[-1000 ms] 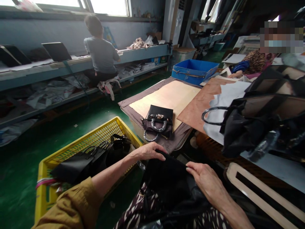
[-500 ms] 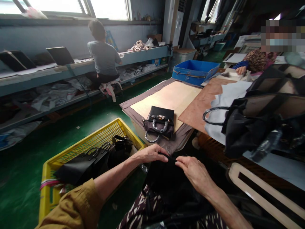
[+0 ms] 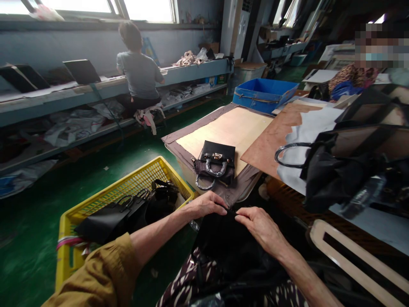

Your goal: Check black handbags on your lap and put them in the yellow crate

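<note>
A black bag [image 3: 226, 247] rests on my lap. My left hand [image 3: 206, 203] curls over its top edge, fingers closed on it. My right hand [image 3: 260, 226] pinches the same edge just to the right, almost touching the left hand. A small black handbag with metal handles [image 3: 214, 164] lies on a cloth-covered stand [image 3: 223, 128] just beyond my hands. To my left a yellow crate [image 3: 124, 192] holds several black bags [image 3: 128, 211].
A blue bin [image 3: 263, 94] sits past the stand. A work table at right carries brown sheets [image 3: 271, 140] and a big dark bag [image 3: 338, 175]. A person in grey sits at a long bench at the back wall; another person works far right. Green floor lies between.
My right hand slid left along the bag's top edge until it met my left hand. The left hand stayed on the edge. The view shifted slightly.
</note>
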Available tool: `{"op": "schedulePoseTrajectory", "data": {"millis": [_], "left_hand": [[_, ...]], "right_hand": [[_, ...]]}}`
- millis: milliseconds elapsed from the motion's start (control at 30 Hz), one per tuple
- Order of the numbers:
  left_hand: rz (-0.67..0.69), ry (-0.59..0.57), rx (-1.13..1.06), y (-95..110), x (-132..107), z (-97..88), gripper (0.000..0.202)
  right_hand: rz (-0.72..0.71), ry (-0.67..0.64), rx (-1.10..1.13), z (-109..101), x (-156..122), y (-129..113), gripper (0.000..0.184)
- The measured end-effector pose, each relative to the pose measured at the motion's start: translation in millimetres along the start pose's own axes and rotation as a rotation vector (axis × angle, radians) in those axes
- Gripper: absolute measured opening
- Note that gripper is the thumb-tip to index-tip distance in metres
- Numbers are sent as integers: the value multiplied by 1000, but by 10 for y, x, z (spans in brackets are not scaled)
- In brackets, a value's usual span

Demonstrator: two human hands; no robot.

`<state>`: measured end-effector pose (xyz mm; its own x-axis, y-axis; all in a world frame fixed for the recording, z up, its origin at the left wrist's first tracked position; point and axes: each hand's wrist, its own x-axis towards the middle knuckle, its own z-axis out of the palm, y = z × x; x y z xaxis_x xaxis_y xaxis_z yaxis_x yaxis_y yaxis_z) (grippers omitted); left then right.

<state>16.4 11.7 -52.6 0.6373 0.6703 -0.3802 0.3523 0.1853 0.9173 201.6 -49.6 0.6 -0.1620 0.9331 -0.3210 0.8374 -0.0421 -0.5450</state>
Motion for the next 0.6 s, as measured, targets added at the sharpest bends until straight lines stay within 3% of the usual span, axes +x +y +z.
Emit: {"op": "schedulePoseTrajectory", "data": {"millis": [233,400,500,600], "left_hand": [[39,18,96,14,-9,57,29],[154,-93,123,108,-113,-76,40],[101,-85,108,104,-174,-153,47],[114,-36,125,86,-200,-157,41]], "right_hand": [[-13,-52,116,33,42,-60,25],[6,-9,103,51,16,-46,26],[15,-10,117,53,3,-41,27],[10,-3,104,61,-2,-47,26]]}}
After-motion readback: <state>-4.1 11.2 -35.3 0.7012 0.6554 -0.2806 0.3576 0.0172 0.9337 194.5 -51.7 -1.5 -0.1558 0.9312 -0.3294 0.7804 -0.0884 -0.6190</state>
